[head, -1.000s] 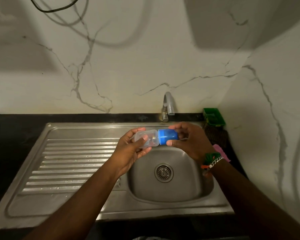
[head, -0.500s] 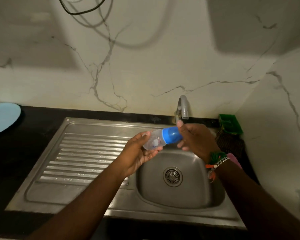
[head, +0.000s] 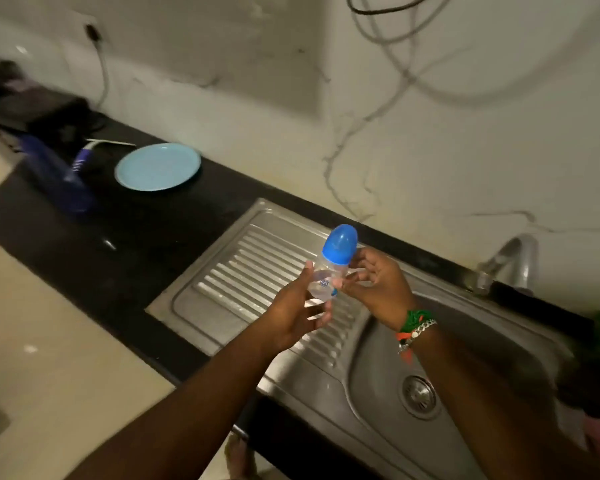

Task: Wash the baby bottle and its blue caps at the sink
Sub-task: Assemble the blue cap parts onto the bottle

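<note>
clear plastic baby bottle [head: 326,282] held above the sink's drainboard [head: 243,271].
its long axis stands near upright, blue cap [head: 339,243] on top; left hand [head: 298,315] cradles its base, right hand [head: 378,289] apparently pinching its side.

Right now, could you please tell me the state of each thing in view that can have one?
baby bottle: held upright above the drainboard, looks empty.
blue cap: on the bottle.
left hand: holds the bottle's base.
right hand: fingertips pinch the bottle's side.
tap: no water seen running.
sink: basin without standing water, drain uncovered.
plate: flat on the counter, nothing on it.
</note>
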`<state>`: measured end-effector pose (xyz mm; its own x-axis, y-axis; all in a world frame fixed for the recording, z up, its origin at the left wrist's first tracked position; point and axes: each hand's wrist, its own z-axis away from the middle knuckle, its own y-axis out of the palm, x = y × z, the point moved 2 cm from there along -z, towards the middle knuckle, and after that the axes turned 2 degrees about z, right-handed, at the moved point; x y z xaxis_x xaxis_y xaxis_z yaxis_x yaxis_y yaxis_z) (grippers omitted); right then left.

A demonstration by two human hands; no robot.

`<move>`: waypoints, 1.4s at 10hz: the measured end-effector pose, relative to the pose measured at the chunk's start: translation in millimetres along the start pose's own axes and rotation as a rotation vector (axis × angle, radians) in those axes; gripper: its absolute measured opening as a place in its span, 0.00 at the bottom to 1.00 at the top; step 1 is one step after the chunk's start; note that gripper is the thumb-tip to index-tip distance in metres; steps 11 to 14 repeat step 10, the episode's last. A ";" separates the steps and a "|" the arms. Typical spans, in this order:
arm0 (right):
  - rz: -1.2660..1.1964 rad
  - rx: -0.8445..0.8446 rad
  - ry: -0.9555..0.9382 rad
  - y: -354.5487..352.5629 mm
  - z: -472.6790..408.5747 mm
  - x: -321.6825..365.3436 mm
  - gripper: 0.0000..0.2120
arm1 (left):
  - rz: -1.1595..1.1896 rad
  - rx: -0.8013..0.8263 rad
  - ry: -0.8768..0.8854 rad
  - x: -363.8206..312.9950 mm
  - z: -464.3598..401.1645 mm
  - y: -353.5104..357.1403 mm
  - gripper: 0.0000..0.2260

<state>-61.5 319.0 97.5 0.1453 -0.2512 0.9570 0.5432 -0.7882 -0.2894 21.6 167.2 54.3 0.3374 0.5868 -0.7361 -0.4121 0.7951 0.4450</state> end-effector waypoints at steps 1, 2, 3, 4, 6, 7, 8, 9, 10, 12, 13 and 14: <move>0.071 0.007 0.006 70.7 -62.5 8.0 0.23 | -0.113 -0.174 0.298 -39.5 -14.7 -77.3 0.11; 0.116 -0.034 0.015 122.1 -100.8 9.4 0.25 | -0.157 -0.160 0.351 -67.6 -23.4 -124.7 0.13; 0.145 -0.012 -0.004 203.8 -161.7 9.6 0.26 | -0.205 -0.126 0.389 -110.5 -48.6 -197.5 0.15; 0.133 0.061 -0.005 242.9 -194.0 6.8 0.23 | -0.205 -0.147 0.391 -134.5 -67.6 -234.3 0.16; 0.113 0.027 0.020 305.8 -254.2 -15.1 0.20 | -0.263 -0.196 0.316 -164.8 -123.8 -299.9 0.13; 0.118 0.028 0.051 322.3 -270.9 -34.1 0.21 | -0.371 -0.212 0.337 -167.3 -139.0 -315.1 0.12; 0.128 0.037 0.078 328.3 -278.1 -43.7 0.20 | -0.400 -0.213 0.335 -165.8 -146.7 -322.9 0.13; 0.169 0.039 0.058 334.6 -275.9 -51.2 0.18 | -0.422 -0.209 0.356 -156.1 -146.9 -329.0 0.14; 0.167 0.036 0.063 336.7 -279.4 -53.5 0.17 | -0.415 -0.199 0.393 -154.3 -149.7 -330.8 0.14; 0.167 0.036 0.063 336.7 -279.4 -53.5 0.17 | -0.415 -0.199 0.393 -154.3 -149.7 -330.8 0.14; 0.167 0.036 0.063 336.7 -279.4 -53.5 0.17 | -0.415 -0.199 0.393 -154.3 -149.7 -330.8 0.14; 0.167 0.036 0.063 336.7 -279.4 -53.5 0.17 | -0.415 -0.199 0.393 -154.3 -149.7 -330.8 0.14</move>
